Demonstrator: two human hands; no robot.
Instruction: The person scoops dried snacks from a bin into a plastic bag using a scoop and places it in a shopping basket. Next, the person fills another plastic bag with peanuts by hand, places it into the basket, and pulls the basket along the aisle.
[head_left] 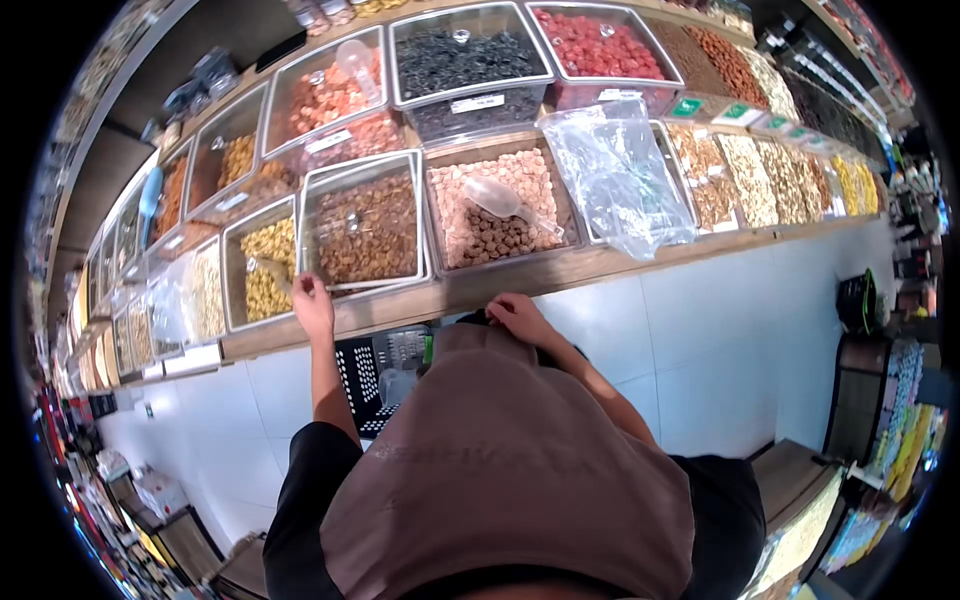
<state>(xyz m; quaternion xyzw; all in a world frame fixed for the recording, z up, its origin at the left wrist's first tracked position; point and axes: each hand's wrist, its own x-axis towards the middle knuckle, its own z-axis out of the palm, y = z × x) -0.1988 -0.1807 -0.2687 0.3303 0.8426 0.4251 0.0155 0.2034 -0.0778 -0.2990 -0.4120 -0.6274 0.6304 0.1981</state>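
My left hand (313, 300) is closed at the near left corner of a clear lid (362, 284) with a pale rim. The lid lies slightly askew over a bin of brown raisins (365, 235). Just left of those fingers, a scoop (268, 268) rests in a bin of yellow dried fruit (262, 300). My right hand (515, 318) is in front of my chest, its fingers curled by something dark at the top of the brown apron (510, 460). Whatever it may hold is hidden.
Before me stands an open bin of pink and brown pieces with a clear scoop (492, 196). A crumpled plastic bag (620, 180) lies to its right. Lidded bins of dark fruit (465, 60) and red fruit (600, 45) are behind. A black basket (362, 380) is below the wooden counter edge (470, 292).
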